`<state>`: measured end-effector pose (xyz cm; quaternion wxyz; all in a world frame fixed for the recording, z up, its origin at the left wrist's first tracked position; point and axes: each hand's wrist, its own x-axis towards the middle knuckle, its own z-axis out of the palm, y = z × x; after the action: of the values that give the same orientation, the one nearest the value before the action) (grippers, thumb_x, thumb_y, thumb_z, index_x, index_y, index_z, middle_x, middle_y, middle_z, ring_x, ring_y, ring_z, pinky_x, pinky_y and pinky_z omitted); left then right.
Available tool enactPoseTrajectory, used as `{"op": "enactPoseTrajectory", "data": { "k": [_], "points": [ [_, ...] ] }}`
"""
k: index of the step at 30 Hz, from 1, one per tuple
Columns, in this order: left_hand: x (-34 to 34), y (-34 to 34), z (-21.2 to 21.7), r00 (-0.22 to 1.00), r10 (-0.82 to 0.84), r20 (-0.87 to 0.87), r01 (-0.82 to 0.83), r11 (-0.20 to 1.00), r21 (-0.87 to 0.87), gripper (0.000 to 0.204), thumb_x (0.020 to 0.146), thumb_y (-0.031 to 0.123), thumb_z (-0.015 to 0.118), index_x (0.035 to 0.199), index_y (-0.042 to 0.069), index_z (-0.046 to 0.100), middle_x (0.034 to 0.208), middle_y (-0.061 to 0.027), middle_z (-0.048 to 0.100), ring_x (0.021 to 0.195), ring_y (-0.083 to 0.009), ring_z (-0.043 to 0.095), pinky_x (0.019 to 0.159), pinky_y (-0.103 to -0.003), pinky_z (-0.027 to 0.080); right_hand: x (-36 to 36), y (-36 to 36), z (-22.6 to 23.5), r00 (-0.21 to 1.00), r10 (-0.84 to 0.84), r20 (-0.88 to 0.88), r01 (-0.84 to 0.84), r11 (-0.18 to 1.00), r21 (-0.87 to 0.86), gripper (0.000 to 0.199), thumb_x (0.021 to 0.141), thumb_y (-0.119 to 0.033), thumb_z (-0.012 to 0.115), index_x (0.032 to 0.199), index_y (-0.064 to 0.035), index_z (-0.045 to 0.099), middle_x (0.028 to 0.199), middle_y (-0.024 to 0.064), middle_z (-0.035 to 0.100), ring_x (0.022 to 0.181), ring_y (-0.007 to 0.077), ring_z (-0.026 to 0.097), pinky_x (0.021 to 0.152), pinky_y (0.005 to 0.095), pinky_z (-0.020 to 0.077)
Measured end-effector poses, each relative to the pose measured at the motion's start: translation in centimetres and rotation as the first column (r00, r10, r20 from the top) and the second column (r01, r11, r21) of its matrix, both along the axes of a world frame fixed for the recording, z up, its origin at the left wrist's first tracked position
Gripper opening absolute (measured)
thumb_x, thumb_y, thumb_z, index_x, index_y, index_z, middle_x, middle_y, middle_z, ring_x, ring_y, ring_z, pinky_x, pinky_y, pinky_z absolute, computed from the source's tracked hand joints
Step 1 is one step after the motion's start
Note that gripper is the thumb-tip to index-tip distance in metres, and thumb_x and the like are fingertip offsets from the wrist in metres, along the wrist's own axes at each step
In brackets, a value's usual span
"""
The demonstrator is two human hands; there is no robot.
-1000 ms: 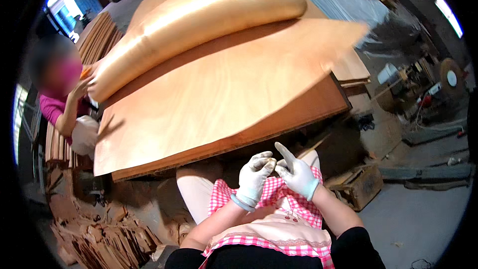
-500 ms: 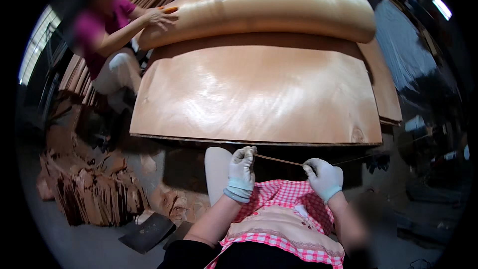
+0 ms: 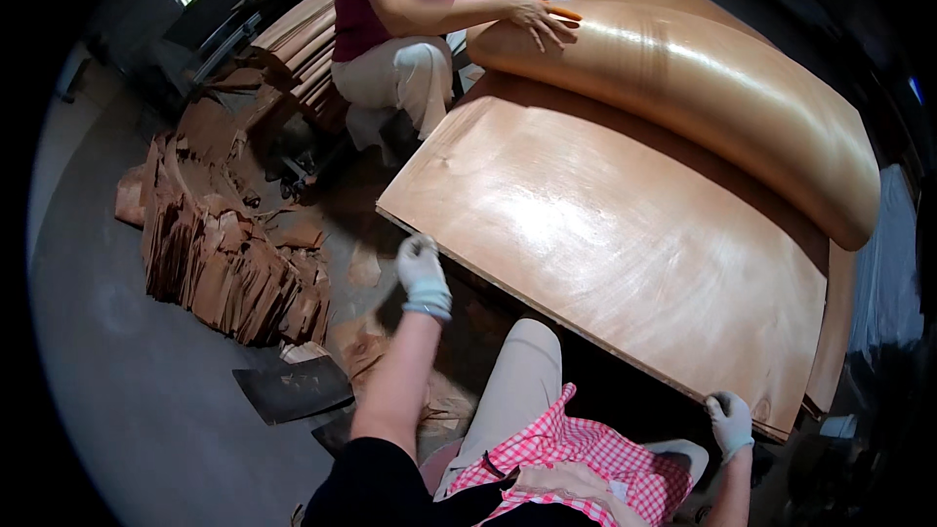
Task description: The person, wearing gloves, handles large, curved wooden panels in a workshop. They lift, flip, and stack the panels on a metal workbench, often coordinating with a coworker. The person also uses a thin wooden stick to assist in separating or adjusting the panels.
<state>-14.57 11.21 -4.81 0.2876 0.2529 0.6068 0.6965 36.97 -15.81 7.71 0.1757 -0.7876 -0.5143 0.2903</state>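
A wide, flat sheet of pale wood veneer (image 3: pixel 625 254) lies in front of me on a stack. Its far part is curled over into a thick roll (image 3: pixel 703 88). My left hand (image 3: pixel 422 273), in a white glove, is closed just off the sheet's near edge, toward its left corner. My right hand (image 3: pixel 730 424), also gloved, is closed at the same edge by the right corner, its fingertips at the rim. Whatever the fingers of either hand grip is too small to make out.
Across the sheet at the left, another person (image 3: pixel 400 59) sits with a hand on the roll and an orange-handled item there. Broken veneer pieces (image 3: pixel 224 254) are piled on the floor at left, near a dark flat plate (image 3: pixel 293 390). Translucent plastic sheeting (image 3: pixel 886 263) hangs at right.
My hands have spread from a thin strip stretched between them out along the sheet's near edge, the left one leftward and the right one rightward. The view has turned left.
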Motion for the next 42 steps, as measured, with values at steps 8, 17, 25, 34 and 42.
{"op": "enactPoseTrajectory", "data": {
  "k": [8,17,25,34,42],
  "points": [
    [-11.3,9.5,-1.2,0.888,0.059,-0.456,-0.184,0.955,-0.234,0.011,0.082,0.009,0.071,0.082,-0.002,0.067,0.074,-0.0048,0.065,0.067,-0.0117,0.056,0.067,-0.027,0.049,8.4,-3.5,-4.8,0.978,-0.142,0.151,0.156,0.984,-0.087,0.020,0.085,-0.016,0.067,0.090,0.0038,0.065,0.080,0.0143,0.066,0.072,0.0224,0.062,0.069,0.0339,0.0499],
    [-14.3,11.9,-3.7,0.781,-0.047,-0.623,-0.240,0.899,-0.368,0.018,0.075,0.019,0.076,0.086,0.005,0.075,0.086,-0.0139,0.072,0.079,-0.0262,0.067,0.082,-0.035,0.051,5.1,-1.2,-3.1,0.968,-0.114,0.226,0.148,0.979,-0.141,0.026,0.084,-0.021,0.067,0.080,0.0052,0.063,0.070,0.0169,0.062,0.064,0.0246,0.058,0.063,0.0367,0.0459],
    [-11.8,11.1,-2.0,0.764,-0.256,-0.592,-0.138,0.832,-0.538,0.019,0.084,0.014,0.063,0.097,0.005,0.073,0.092,-0.0138,0.071,0.079,-0.0232,0.064,0.080,-0.037,0.051,4.6,0.2,-3.5,0.954,-0.029,0.298,0.115,0.954,-0.275,0.038,0.085,-0.035,0.063,0.094,0.0016,0.069,0.093,0.0236,0.067,0.091,0.0381,0.064,0.081,0.0426,0.0497],
    [-18.4,13.5,-4.0,0.701,-0.222,-0.678,-0.416,0.645,-0.642,0.081,0.068,0.045,0.081,0.134,0.011,0.050,0.135,-0.0204,0.051,0.122,-0.0345,0.051,0.104,-0.042,0.042,4.8,2.4,-3.9,0.938,-0.109,0.329,0.238,0.892,-0.384,0.042,0.080,-0.043,0.065,0.093,-0.0027,0.069,0.096,0.0204,0.068,0.094,0.0359,0.064,0.083,0.0424,0.0499],
    [-3.4,10.6,5.0,0.368,-0.242,-0.898,-0.538,0.732,-0.418,0.077,0.077,0.041,0.074,0.138,0.005,0.044,0.136,-0.0198,0.050,0.123,-0.0333,0.050,0.103,-0.042,0.040,5.9,1.2,-6.0,0.948,-0.150,0.282,0.265,0.863,-0.430,0.044,0.077,-0.046,0.068,0.096,-0.0059,0.068,0.100,0.0180,0.068,0.097,0.0335,0.064,0.085,0.0427,0.0503]
  ]
}}
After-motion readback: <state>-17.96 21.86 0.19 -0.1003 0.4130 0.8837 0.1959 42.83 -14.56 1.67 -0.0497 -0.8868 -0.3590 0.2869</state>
